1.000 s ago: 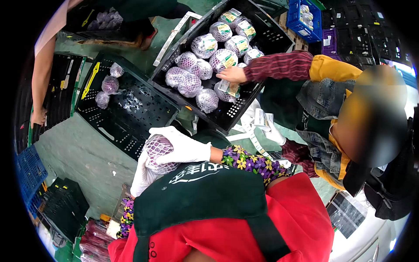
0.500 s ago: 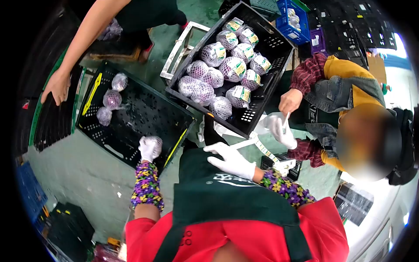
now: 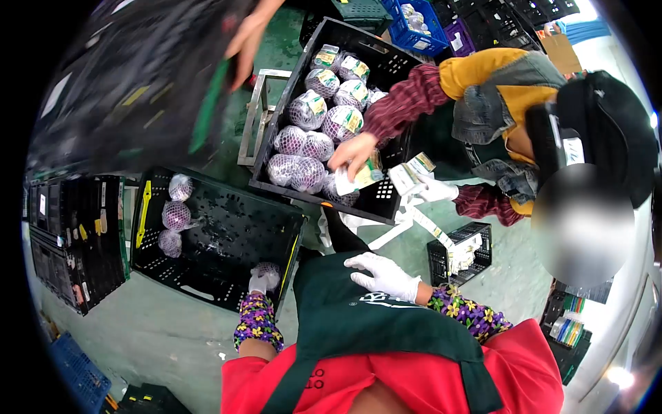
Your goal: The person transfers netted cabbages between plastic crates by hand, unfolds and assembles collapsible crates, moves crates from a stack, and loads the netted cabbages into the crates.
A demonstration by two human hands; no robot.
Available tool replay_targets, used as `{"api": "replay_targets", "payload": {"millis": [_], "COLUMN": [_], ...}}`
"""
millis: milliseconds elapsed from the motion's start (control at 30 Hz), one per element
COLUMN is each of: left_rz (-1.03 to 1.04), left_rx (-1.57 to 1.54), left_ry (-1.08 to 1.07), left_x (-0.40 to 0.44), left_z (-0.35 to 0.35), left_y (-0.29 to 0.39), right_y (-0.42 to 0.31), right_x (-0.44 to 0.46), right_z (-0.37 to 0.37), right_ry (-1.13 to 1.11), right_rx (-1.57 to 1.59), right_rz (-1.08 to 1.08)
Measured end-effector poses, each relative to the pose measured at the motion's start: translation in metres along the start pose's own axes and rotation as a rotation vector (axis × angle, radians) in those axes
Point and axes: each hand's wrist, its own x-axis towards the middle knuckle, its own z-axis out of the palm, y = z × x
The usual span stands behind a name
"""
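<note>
My left hand [image 3: 261,281], in a white glove, is closed on a netted purple bundle [image 3: 269,274] in the near right corner of the lower black crate [image 3: 200,292]. Three more netted bundles [image 3: 176,215] lie along that crate's left side. In front of my apron, my right hand [image 3: 383,274], also gloved, has its fingers apart and holds nothing. The upper black crate [image 3: 289,195] has several netted bundles [image 3: 307,110], many with labels. A co-worker's bare hand [image 3: 355,157] presses a label on one of them, while their gloved hand [image 3: 436,188] holds a stack of labels [image 3: 409,174].
Another person's hand [image 3: 245,47] is at a dark crate [image 3: 148,83], blurred at the upper left. Stacked black crates [image 3: 76,238] stand at the left. A small crate [image 3: 460,257] with label strips is on the floor at right. A metal stand [image 3: 252,127] supports the upper crate.
My left hand stays on the bundle in the crate corner. The co-worker's bare hand has moved onto a bundle. At upper left, a dark crate has risen into view with the other person's hand.
</note>
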Motion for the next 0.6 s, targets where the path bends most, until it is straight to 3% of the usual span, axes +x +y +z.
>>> {"api": "replay_targets", "payload": {"millis": [67,133,200,233,333,400,467,500,567,600], "left_rz": [0.299,0.244,0.28,0.209,0.248,0.4,0.505,0.478,0.532,0.577], "left_rx": [0.188,-0.238,-0.391,-0.506,-0.715,-0.809,-0.783,-1.046,-1.112,-0.888], "left_ry": [0.025,0.084,0.153,0.104,0.106,0.153,0.39,0.27,0.421,0.678], "left_x": [0.043,0.019,0.013,-0.038,-0.103,-0.129,-0.152,-0.136,-0.146,-0.185], "left_z": [-0.005,-0.008,-0.011,-0.018,-0.033,-0.04,-0.038,-0.043,-0.033,-0.022], "left_y": [-0.02,0.006,0.024,0.06,0.094,0.087,0.071,0.037,0.004,0.016], "right_y": [-0.003,-0.007,-0.01,-0.013,-0.033,-0.065,-0.138,-0.161,-0.155,-0.133], "right_x": [0.001,0.002,0.004,0.005,0.018,0.034,0.035,0.031,0.016,0.01], "right_z": [0.003,0.004,0.005,0.003,-0.006,-0.009,-0.027,-0.032,-0.039,-0.051], "right_ry": [-0.004,-0.041,-0.083,-0.117,-0.252,-0.241,-0.317,-0.351,-0.359,-0.3], "right_rx": [0.02,0.029,0.024,0.005,-0.022,-0.004,0.151,0.204,0.156,0.001], "right_rz": [-0.054,-0.093,-0.117,-0.125,-0.179,-0.409,-0.584,-0.689,-0.916,-1.019]}}
